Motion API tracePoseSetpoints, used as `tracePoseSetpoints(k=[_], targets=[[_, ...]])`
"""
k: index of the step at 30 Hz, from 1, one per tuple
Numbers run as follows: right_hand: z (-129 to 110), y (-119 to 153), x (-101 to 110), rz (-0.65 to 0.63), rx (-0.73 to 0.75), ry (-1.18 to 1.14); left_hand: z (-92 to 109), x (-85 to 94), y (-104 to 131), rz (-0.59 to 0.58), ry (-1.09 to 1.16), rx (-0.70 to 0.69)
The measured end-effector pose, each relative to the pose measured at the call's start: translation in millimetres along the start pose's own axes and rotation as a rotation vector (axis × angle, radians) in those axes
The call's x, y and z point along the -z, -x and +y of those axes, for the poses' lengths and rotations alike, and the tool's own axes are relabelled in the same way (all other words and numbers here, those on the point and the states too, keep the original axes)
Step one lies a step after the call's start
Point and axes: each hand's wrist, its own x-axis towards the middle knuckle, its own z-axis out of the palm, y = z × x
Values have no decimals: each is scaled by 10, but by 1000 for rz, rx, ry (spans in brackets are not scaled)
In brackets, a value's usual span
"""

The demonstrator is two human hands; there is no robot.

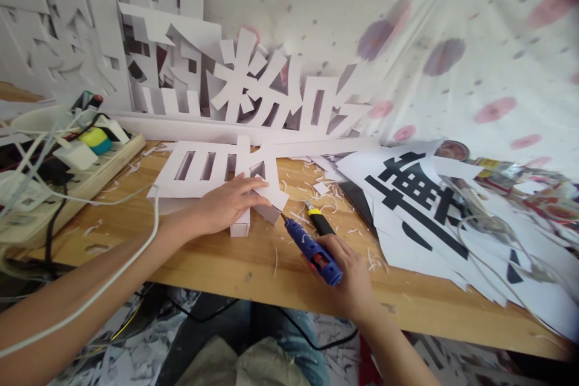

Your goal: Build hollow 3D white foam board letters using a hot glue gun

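Note:
A blue hot glue gun (301,239) is gripped in my right hand (346,274), its nozzle pointing up and left at the lower right corner of a white cut-out foam-board character (199,184). That character lies on the wooden table, with raised side walls along its edges. My left hand (235,199) rests on its face, fingers stretched out toward the right. Just beyond my right hand lies a yellow and black utility knife (319,220), partly covered by the hand.
Finished white characters (257,84) stand along the back. At the left, chargers and cables crowd a wooden power-strip board (94,172). Printed paper sheets (407,193) and packets (534,193) cover the right side. White shavings (330,199) litter the table (199,265). A white cable crosses my left arm.

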Motion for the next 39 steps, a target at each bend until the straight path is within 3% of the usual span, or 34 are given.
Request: tracePoseSetpoints(k=[19, 34, 39], targets=[[-109, -16, -66, 89, 114, 201, -50, -29, 33, -19, -13, -7], [-82, -27, -46, 46, 85, 163, -47, -39, 37, -11, -23, -10], [-97, -39, -38, 84, 109, 179, -61, -49, 38, -2, -7, -17]])
